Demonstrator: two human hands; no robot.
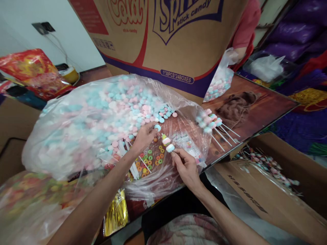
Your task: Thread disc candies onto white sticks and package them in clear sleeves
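Observation:
My left hand (146, 135) pinches a pale blue marshmallow (157, 128) between thumb and fingertips, at the edge of the marshmallow heap. My right hand (186, 166) is closed on a candy skewer (166, 142) threaded with pink, white, blue and yellow-green pieces; the stick's lower part is hidden in the fingers. Below my left hand lie small candy rings (160, 156) in green, orange and red, with a bundle of white sticks (133, 166) beside them. Pink, white and blue marshmallows (122, 102) fill a large clear plastic bag (58, 112) on the left.
Several finished-looking skewers (211, 120) lie on the table (265, 92) at right. A big printed carton (163, 44) stands behind the bag. An open cardboard box (245, 190) of skewers sits lower right. Gold twist ties (116, 212) lie in front. Another person's sleeve (245, 27) shows behind the carton.

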